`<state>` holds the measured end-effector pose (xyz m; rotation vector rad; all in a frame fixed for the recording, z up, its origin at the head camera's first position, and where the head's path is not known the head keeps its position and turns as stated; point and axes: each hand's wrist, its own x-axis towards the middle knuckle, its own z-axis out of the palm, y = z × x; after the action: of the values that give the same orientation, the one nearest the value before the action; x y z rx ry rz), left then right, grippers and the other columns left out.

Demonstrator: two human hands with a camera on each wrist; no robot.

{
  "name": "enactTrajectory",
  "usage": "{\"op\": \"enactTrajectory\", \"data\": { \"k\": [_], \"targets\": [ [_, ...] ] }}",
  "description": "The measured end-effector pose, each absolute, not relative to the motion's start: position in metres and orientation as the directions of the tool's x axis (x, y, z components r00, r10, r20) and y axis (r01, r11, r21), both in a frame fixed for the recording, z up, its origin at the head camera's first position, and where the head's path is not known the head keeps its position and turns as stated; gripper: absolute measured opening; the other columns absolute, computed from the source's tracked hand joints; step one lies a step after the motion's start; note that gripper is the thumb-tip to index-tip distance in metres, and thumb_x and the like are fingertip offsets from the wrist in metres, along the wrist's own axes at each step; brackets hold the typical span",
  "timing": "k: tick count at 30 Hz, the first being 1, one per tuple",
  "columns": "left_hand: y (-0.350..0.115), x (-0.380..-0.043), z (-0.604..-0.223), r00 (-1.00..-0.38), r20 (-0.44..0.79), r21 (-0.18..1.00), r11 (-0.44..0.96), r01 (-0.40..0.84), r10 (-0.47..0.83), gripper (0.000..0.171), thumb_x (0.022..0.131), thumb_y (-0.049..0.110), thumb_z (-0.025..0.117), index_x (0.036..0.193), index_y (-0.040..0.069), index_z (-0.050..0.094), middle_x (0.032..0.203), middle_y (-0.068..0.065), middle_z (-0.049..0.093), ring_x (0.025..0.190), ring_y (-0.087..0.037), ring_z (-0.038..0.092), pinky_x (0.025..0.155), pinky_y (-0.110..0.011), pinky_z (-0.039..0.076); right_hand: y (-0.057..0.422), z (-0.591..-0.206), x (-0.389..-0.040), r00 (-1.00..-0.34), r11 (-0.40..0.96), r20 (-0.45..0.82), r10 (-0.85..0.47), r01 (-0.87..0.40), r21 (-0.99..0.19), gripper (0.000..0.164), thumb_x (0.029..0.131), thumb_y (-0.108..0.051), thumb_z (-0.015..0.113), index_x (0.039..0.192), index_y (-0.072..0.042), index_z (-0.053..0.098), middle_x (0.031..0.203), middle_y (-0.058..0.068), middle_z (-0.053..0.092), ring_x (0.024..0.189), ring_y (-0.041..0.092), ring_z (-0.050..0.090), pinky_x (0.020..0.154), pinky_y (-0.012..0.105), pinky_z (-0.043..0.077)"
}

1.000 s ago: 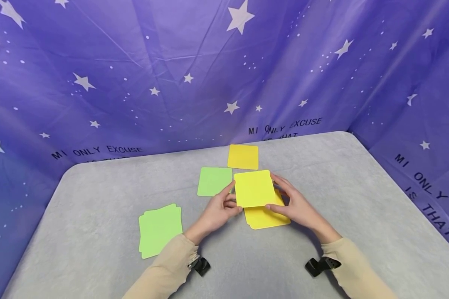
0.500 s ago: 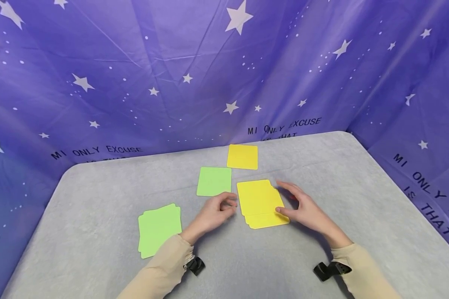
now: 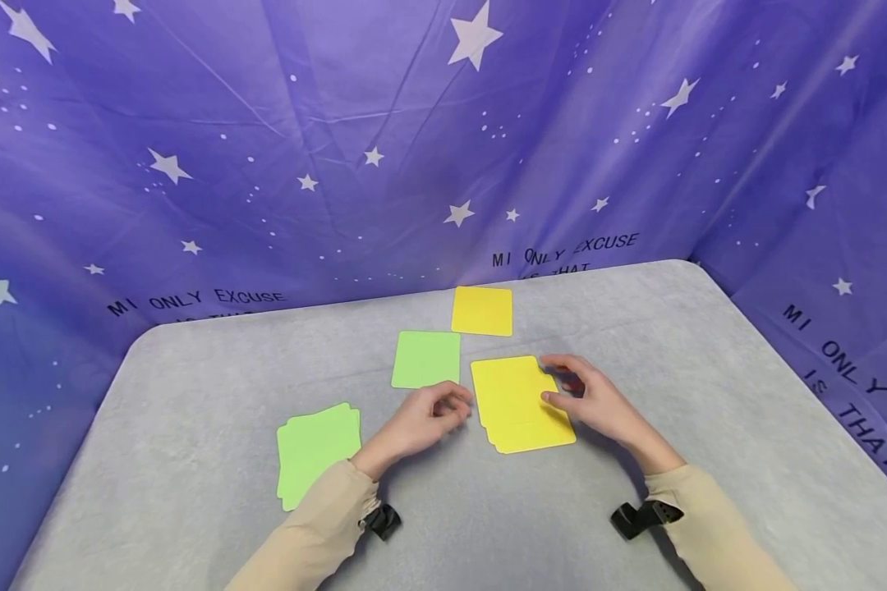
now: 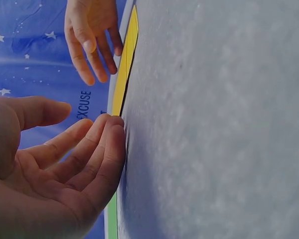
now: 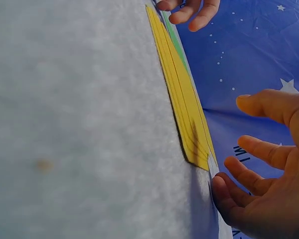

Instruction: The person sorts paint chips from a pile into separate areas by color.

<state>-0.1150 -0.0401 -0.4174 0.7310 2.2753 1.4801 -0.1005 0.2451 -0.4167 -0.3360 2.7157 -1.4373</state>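
Observation:
A loose pile of yellow square cards (image 3: 521, 406) lies on the grey table, its edges slightly fanned. My left hand (image 3: 425, 419) rests low beside the pile's left edge, fingers loosely bent and holding nothing. Over the pile's right edge hovers my right hand (image 3: 591, 402), thumb and fingers apart with no card between them. In the right wrist view the layered edges of the yellow cards (image 5: 177, 89) show between both hands. The left wrist view has my left fingertips (image 4: 112, 122) right at the near end of the pile.
A single green card (image 3: 425, 359) lies beyond my left hand, and one yellow card (image 3: 482, 311) sits near the table's back edge. A pile of green cards (image 3: 316, 455) is at the left. A purple star-patterned curtain (image 3: 369, 164) hangs behind the table (image 3: 214, 386).
The yellow card that both hands held above the pile has been let go and now lies on it. Both hands have drawn apart; the right has since shifted slightly back over the pile's edge.

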Motion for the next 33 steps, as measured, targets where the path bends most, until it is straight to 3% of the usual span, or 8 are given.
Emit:
{"op": "enactTrajectory", "data": {
  "k": [11, 25, 33],
  "targets": [
    [-0.042, -0.132, -0.420, -0.861, 0.034, 0.919, 0.323, 0.227, 0.508, 0.025, 0.089, -0.002, 0.056, 0.113, -0.003, 0.064, 0.103, -0.016, 0.068, 0.083, -0.023, 0.065, 0.061, -0.024, 0.051, 0.235, -0.409, -0.126, -0.975, 0.476, -0.005, -0.224, -0.105, -0.873, 0.057, 0.088, -0.009, 0.069, 0.138, 0.005, 0.045, 0.138, 0.025, 0.045, 0.123, 0.040, 0.045, 0.099, 0.051, 0.042],
    [-0.031, -0.166, -0.409, -0.924, 0.045, 0.892, 0.401, 0.208, 0.379, 0.033, 0.090, 0.000, 0.055, 0.122, 0.000, 0.062, 0.118, -0.015, 0.064, 0.103, -0.030, 0.063, 0.085, -0.038, 0.052, 0.220, -0.405, -0.162, -0.977, 0.380, -0.076, -0.198, -0.006, -0.925, 0.068, 0.089, -0.008, 0.066, 0.147, -0.001, 0.032, 0.149, 0.022, 0.032, 0.131, 0.038, 0.039, 0.101, 0.053, 0.040],
    [-0.027, -0.192, -0.408, -0.950, 0.004, 0.909, 0.395, 0.134, 0.312, 0.042, 0.087, -0.001, 0.056, 0.129, 0.000, 0.057, 0.124, -0.019, 0.059, 0.106, -0.031, 0.061, 0.081, -0.033, 0.054, 0.216, -0.411, -0.175, -0.980, 0.388, -0.101, -0.172, 0.027, -0.921, 0.073, 0.088, -0.009, 0.067, 0.150, -0.003, 0.029, 0.150, 0.023, 0.030, 0.132, 0.038, 0.037, 0.105, 0.051, 0.036]
  ]
}}
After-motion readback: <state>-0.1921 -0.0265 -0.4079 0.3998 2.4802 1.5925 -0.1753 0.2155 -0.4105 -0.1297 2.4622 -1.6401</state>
